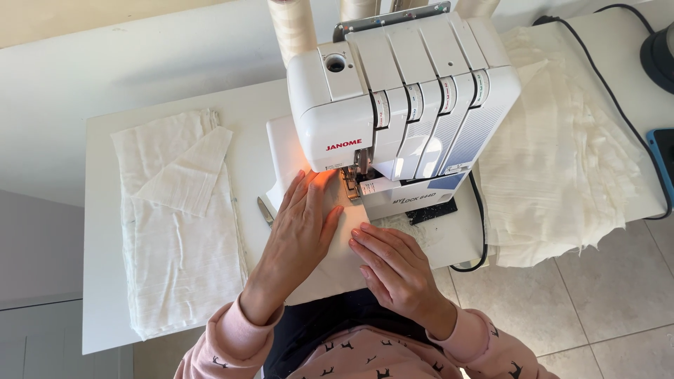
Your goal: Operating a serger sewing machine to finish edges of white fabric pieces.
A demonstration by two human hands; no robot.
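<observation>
Both hands flat on cloth edge

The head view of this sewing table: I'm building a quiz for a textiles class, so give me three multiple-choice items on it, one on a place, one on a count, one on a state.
1. Where does the folded white cloth pile lie?
A. left of the machine
B. on the floor
C. on top of the machine

2. How many tension dials line the white overlock machine?
A. two
B. four
C. six

3. How do the hands rest?
A. lifted clear
B. gripping scissors
C. flat on the fabric piece

Answers:
1 A: the pile sits on the table's left part.
2 B: four dials show in a row.
3 C: the left hand and right hand both press the cloth before the presser foot.
</observation>
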